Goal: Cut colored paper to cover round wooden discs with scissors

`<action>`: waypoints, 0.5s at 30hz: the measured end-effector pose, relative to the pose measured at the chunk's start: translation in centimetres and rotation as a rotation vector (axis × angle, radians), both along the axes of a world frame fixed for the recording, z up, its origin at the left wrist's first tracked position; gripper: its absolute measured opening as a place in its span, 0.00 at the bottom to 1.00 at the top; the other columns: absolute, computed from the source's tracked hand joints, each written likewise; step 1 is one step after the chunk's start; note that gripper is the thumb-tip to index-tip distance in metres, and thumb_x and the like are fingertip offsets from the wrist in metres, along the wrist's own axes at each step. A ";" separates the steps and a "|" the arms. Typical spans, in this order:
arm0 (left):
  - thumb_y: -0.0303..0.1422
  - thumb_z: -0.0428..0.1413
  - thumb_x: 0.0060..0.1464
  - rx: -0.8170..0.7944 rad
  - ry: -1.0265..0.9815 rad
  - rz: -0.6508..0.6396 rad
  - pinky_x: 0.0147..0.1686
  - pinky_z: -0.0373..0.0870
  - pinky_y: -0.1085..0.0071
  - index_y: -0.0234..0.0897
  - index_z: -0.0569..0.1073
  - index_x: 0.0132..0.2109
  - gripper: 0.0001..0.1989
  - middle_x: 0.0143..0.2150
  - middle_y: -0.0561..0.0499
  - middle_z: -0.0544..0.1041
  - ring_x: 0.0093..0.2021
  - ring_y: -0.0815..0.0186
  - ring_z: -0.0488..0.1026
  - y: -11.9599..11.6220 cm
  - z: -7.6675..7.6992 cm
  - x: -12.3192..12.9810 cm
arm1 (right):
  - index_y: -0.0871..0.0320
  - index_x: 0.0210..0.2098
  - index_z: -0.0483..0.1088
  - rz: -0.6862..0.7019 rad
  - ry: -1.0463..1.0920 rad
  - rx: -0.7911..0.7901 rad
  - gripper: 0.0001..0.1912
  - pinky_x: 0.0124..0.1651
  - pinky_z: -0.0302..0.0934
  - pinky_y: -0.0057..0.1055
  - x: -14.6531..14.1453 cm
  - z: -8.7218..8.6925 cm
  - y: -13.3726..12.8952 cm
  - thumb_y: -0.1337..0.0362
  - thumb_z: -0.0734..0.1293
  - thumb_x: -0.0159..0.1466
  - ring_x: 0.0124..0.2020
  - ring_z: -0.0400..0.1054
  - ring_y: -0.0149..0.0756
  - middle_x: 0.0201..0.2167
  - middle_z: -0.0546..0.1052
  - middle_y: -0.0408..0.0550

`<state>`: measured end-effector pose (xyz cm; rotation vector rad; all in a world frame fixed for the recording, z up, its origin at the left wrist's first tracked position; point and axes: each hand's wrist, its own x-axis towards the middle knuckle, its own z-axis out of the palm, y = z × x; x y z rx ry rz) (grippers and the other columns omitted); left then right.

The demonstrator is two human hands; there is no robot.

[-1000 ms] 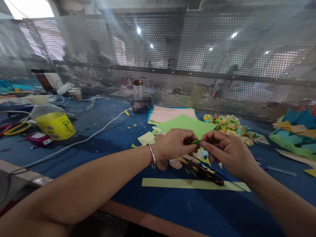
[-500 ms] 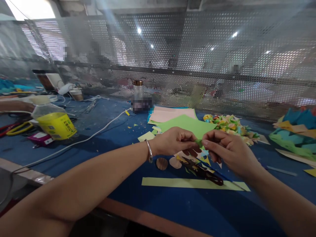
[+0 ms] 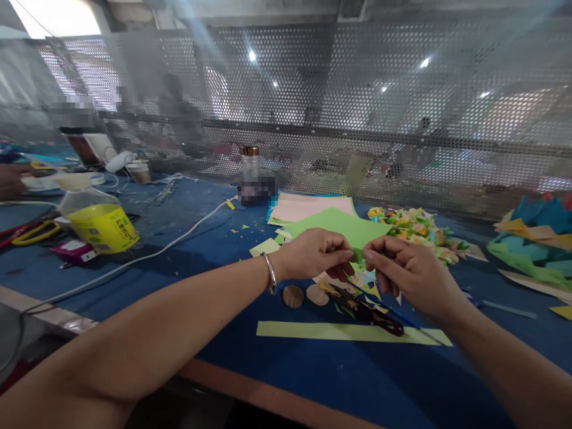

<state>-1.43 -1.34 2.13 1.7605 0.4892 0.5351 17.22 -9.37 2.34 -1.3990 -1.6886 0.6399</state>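
Above the blue table, my left hand (image 3: 319, 255) and my right hand (image 3: 404, 265) face each other, fingertips pinched and a small gap apart. Between them is a small piece of green paper (image 3: 358, 256), hard to tell from the green sheet (image 3: 344, 226) lying behind. A silver bracelet (image 3: 270, 273) circles my left wrist. Under the hands lie dark-handled scissors (image 3: 388, 323), a slim blue tool (image 3: 400, 313) and coloured paper scraps. A brown wood-grained disc (image 3: 293, 296) and a pale paper disc (image 3: 317, 294) sit beside them. Nearer me lies a pale green paper strip (image 3: 304, 330).
Folded paper pieces (image 3: 415, 229) are heaped behind my right hand; layered paper shapes (image 3: 536, 238) stand far right. At left are a yellow-labelled bottle (image 3: 102, 223), a purple box (image 3: 74, 251), a white cable (image 3: 165, 247) and another person's hand (image 3: 11, 182). A perforated metal screen (image 3: 304, 113) closes the back.
My fingertips have parted slightly, and the small green piece shows less clearly. The other person's hand at far left has drawn back leftward. Objects on the table stay put.
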 end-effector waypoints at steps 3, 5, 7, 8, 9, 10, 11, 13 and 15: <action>0.34 0.60 0.60 -0.023 -0.028 0.016 0.35 0.76 0.72 0.33 0.71 0.33 0.10 0.29 0.52 0.79 0.28 0.72 0.77 -0.1 -0.2 0.2 | 0.55 0.29 0.69 0.013 -0.038 -0.005 0.18 0.15 0.50 0.25 -0.1 0.0 0.0 0.46 0.69 0.60 0.11 0.58 0.28 0.11 0.67 0.38; 0.31 0.61 0.59 -0.061 -0.030 0.024 0.34 0.76 0.73 0.33 0.70 0.33 0.09 0.29 0.53 0.79 0.27 0.73 0.77 -0.3 -0.2 0.4 | 0.55 0.29 0.69 0.013 -0.042 0.015 0.17 0.15 0.50 0.25 -0.2 -0.1 -0.1 0.47 0.68 0.61 0.12 0.58 0.28 0.11 0.67 0.37; 0.26 0.60 0.58 -0.097 -0.016 0.034 0.32 0.74 0.75 0.33 0.70 0.32 0.08 0.28 0.54 0.78 0.26 0.74 0.77 -0.5 -0.2 0.7 | 0.55 0.28 0.68 0.014 -0.043 0.041 0.16 0.15 0.50 0.25 -0.2 -0.2 -0.1 0.49 0.68 0.62 0.12 0.57 0.28 0.11 0.67 0.37; 0.25 0.60 0.58 -0.109 -0.008 0.038 0.31 0.74 0.76 0.33 0.69 0.32 0.08 0.27 0.55 0.77 0.25 0.75 0.76 -0.6 -0.2 0.8 | 0.55 0.28 0.68 0.018 -0.048 0.052 0.16 0.15 0.50 0.26 -0.2 -0.2 -0.2 0.49 0.68 0.62 0.12 0.58 0.28 0.11 0.66 0.37; 0.23 0.59 0.58 -0.114 -0.003 0.042 0.30 0.73 0.77 0.33 0.69 0.31 0.08 0.26 0.55 0.77 0.25 0.75 0.76 -0.6 -0.2 0.9 | 0.55 0.28 0.68 0.022 -0.054 0.058 0.16 0.16 0.50 0.26 -0.2 -0.2 -0.2 0.49 0.67 0.62 0.12 0.58 0.28 0.11 0.66 0.37; 0.23 0.59 0.57 -0.115 -0.003 0.047 0.29 0.72 0.77 0.33 0.68 0.30 0.09 0.25 0.56 0.77 0.24 0.75 0.75 -0.7 -0.2 0.9 | 0.55 0.27 0.68 0.026 -0.061 0.062 0.16 0.16 0.51 0.26 -0.3 -0.1 -0.2 0.49 0.67 0.63 0.12 0.58 0.28 0.11 0.66 0.37; 0.23 0.59 0.57 -0.111 -0.010 0.054 0.28 0.71 0.78 0.33 0.67 0.29 0.10 0.25 0.56 0.76 0.23 0.75 0.75 -0.8 -0.2 1.0 | 0.54 0.27 0.68 0.027 -0.068 0.065 0.16 0.16 0.51 0.26 -0.3 -0.1 -0.3 0.49 0.67 0.63 0.12 0.59 0.29 0.11 0.66 0.37; 0.22 0.59 0.56 -0.100 -0.030 0.055 0.26 0.70 0.78 0.34 0.65 0.27 0.12 0.23 0.57 0.75 0.23 0.74 0.75 -1.0 -0.2 1.0 | 0.54 0.26 0.68 0.016 -0.080 0.077 0.16 0.16 0.52 0.26 -0.4 0.1 -0.3 0.51 0.66 0.63 0.12 0.60 0.29 0.12 0.67 0.38; 0.23 0.61 0.54 -0.104 -0.033 0.022 0.26 0.69 0.78 0.35 0.65 0.27 0.13 0.23 0.57 0.75 0.22 0.74 0.75 -1.1 -0.1 0.8 | 0.54 0.25 0.67 0.000 -0.102 0.093 0.16 0.17 0.52 0.27 -0.4 0.1 -0.4 0.52 0.65 0.64 0.12 0.59 0.28 0.12 0.67 0.38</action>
